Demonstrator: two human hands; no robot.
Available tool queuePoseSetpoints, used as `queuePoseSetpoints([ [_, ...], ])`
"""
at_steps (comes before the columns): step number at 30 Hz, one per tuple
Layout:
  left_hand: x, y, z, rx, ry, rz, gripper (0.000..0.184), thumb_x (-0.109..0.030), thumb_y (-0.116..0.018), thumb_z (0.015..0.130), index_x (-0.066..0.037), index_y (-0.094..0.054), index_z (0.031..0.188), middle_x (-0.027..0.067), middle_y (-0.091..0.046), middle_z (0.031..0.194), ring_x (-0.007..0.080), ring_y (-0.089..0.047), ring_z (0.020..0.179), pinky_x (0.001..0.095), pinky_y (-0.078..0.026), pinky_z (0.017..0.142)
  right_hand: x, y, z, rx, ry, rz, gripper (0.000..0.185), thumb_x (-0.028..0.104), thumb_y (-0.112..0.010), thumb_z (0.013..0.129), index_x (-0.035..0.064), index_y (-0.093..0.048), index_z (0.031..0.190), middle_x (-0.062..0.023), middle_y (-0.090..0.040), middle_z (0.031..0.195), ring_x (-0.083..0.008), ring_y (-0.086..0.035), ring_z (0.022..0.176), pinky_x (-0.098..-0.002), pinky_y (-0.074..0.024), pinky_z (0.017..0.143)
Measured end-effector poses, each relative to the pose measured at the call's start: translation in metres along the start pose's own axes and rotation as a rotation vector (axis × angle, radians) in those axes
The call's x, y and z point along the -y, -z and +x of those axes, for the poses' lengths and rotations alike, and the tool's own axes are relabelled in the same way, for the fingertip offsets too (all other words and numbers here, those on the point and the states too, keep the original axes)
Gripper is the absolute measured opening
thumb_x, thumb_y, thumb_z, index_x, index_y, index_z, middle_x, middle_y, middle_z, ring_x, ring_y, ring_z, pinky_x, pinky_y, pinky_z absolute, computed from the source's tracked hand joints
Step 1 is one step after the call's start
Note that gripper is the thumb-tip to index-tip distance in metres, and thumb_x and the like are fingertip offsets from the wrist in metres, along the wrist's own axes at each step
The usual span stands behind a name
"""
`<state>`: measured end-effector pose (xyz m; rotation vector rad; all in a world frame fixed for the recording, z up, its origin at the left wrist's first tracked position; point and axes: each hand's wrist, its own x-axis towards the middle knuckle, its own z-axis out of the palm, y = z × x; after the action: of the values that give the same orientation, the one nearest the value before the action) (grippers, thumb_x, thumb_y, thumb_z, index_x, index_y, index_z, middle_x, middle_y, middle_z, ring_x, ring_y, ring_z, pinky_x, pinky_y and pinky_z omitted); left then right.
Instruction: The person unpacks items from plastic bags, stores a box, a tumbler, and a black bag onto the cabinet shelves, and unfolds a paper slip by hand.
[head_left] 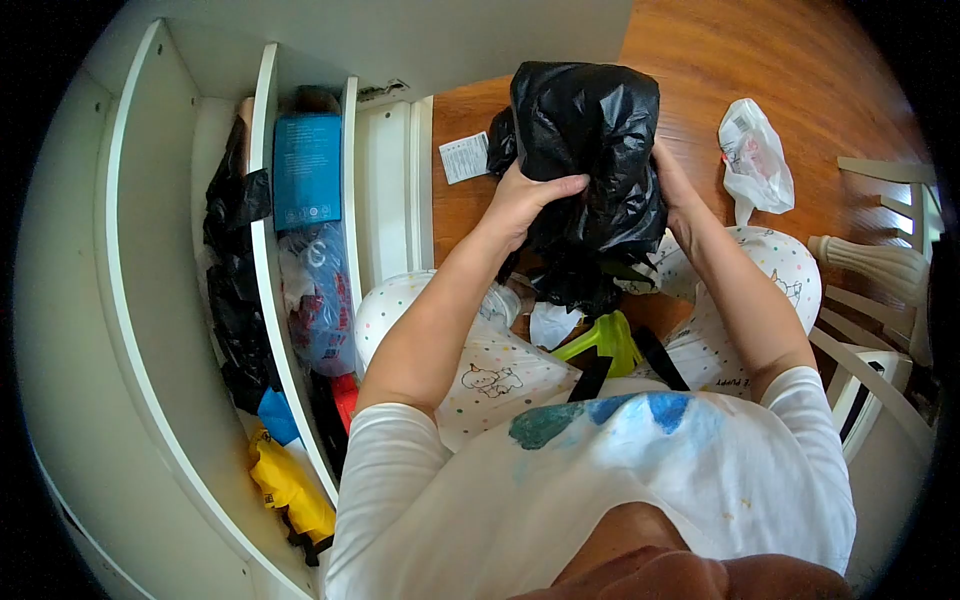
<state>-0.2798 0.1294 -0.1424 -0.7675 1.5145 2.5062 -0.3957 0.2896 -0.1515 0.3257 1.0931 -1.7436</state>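
Observation:
A bulky bundle in a black plastic bag [590, 130] is held up in front of me, above my lap. My left hand [535, 200] grips its left side, with the thumb laid across the front of the plastic. On the opposite side, my right hand [676, 185] presses against the bag, its fingers mostly hidden behind it. The bag's crumpled, gathered end hangs toward my legs. What the bag contains cannot be seen. A white printed label or paper [464, 158] shows just left of the bundle.
Cabinet shelves [268, 130] on the left hold a blue box [307, 168], a clear plastic-wrapped item [322, 300], black bags [235, 290] and a yellow bag [285, 485]. A white plastic bag [755, 160] lies on the wooden floor. Something lime green [610, 340] sits between my legs. White chair parts [875, 262] stand right.

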Motion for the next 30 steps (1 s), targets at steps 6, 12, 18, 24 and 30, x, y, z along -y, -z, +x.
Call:
queuePoseSetpoints([
  [6,0.003,-0.002,0.0,-0.025,0.03,-0.008,0.062,-0.012,-0.078,0.064,0.001,-0.048,0.117,0.0107,-0.056,0.112,0.02,-0.053,0.101,0.0315,-0.04,0.091,-0.002,0.0,0.003,-0.022,0.015,-0.077,0.053,0.046,-0.044,0.088,0.0035,-0.05,0.12,-0.0105,-0.059,0.11,-0.0208,-0.06,0.093,-0.0314,-0.0488,0.079],
  [12,0.01,0.003,0.004,-0.035,0.075,0.02,0.06,-0.015,-0.077,0.065,0.001,-0.049,0.116,0.0111,-0.057,0.11,0.0196,-0.054,0.1,0.0309,-0.041,0.09,-0.005,-0.004,0.0,-0.042,0.006,-0.132,0.052,0.045,-0.046,0.087,0.0046,-0.05,0.119,-0.0099,-0.06,0.106,-0.0199,-0.061,0.089,-0.0305,-0.0493,0.077],
  [18,0.007,0.002,0.004,-0.013,0.052,0.028,0.062,-0.016,-0.077,0.065,0.002,-0.048,0.117,0.012,-0.056,0.111,0.0202,-0.054,0.1,0.0306,-0.041,0.09,-0.008,-0.002,0.002,-0.029,0.053,-0.162,0.052,0.044,-0.046,0.086,0.0058,-0.049,0.121,-0.0112,-0.059,0.107,-0.0204,-0.06,0.091,-0.0303,-0.0489,0.078],
  [24,0.009,0.004,0.006,-0.052,0.063,0.084,0.066,-0.017,-0.078,0.064,0.002,-0.046,0.119,0.0124,-0.054,0.114,0.0211,-0.052,0.104,0.0308,-0.039,0.093,-0.011,0.0,0.004,-0.059,0.047,-0.217,0.054,0.046,-0.045,0.086,0.0056,-0.048,0.121,-0.0118,-0.059,0.108,-0.0217,-0.06,0.091,-0.0314,-0.0478,0.079],
  [30,0.02,0.012,0.012,-0.049,-0.047,0.204,0.063,-0.018,-0.077,0.067,0.002,-0.047,0.118,0.0121,-0.057,0.109,0.0206,-0.055,0.097,0.0319,-0.044,0.085,-0.02,0.014,0.018,-0.085,0.023,-0.258,0.055,0.046,-0.047,0.084,0.0028,-0.051,0.118,-0.0129,-0.059,0.106,-0.0222,-0.06,0.089,-0.0316,-0.0474,0.078],
])
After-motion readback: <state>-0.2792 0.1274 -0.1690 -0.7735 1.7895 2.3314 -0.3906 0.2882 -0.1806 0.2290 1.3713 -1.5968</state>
